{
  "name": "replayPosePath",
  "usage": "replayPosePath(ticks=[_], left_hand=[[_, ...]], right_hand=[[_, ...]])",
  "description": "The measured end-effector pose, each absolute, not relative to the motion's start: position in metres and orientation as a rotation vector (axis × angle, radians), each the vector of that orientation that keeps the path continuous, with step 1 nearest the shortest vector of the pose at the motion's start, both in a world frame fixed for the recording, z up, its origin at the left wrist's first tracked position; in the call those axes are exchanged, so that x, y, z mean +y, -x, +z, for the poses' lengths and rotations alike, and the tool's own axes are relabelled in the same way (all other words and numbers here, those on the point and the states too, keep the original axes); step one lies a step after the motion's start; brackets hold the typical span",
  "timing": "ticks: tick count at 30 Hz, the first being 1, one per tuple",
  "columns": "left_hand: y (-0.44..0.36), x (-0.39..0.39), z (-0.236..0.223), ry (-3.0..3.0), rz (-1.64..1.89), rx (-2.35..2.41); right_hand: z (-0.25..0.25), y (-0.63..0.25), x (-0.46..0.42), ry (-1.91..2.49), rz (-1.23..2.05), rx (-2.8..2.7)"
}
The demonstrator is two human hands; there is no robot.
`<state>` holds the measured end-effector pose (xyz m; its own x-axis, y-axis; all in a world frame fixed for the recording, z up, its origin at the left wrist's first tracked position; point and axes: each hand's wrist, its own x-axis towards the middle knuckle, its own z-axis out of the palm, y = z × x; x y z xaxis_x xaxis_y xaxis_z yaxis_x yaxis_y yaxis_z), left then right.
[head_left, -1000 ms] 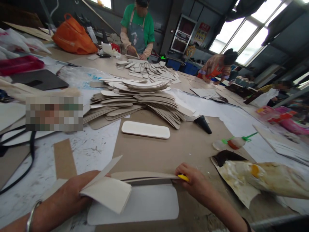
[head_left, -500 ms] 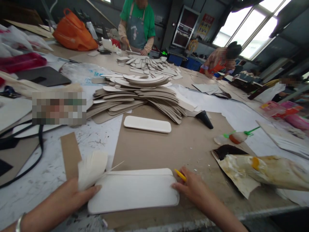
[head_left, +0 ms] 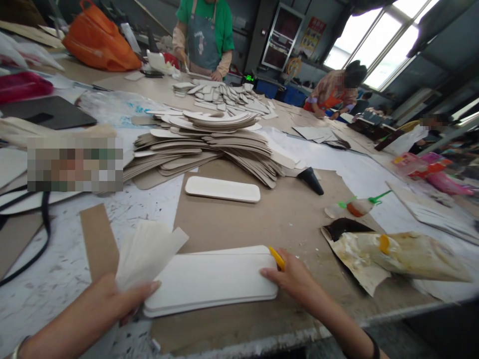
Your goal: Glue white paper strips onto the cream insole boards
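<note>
Left hand (head_left: 121,299) has a fan of cream strips (head_left: 144,254) by one end of the stacked white panels (head_left: 211,279), right hand (head_left: 294,276) is touching the other end while gripping a yellow tool (head_left: 277,258), messy board pile (head_left: 205,149) behind.

white, round-cornered boards (head_left: 213,281) lay in an uneven stack. cream strips (head_left: 138,257) were fanned at their left end. a yellow tool (head_left: 276,258) slanted beside their right end.
</note>
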<state>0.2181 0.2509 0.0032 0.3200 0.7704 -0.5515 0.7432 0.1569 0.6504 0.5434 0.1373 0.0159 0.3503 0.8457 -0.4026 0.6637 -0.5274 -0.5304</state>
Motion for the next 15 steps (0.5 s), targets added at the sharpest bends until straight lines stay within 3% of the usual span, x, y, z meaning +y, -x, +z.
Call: replayPosePath(ticks=[4, 8, 12, 15], left_hand=[[-0.251, 0.256, 0.025, -1.527, 0.024, 1.322], [-0.262, 0.257, 0.017, -1.457, -0.013, 1.276], [-0.255, 0.256, 0.008, -1.446, -0.007, 1.269], [-0.253, 0.254, 0.014, -1.349, -0.011, 1.253]], right_hand=[[0.024, -0.564, 0.136, 2.370, 0.644, -1.506], [0.041, -0.571, 0.124, 2.310, 0.345, -1.477], [0.067, -0.543, 0.117, 2.081, 0.321, -1.235], [0.067, -0.504, 0.124, 1.877, 0.561, -1.068]])
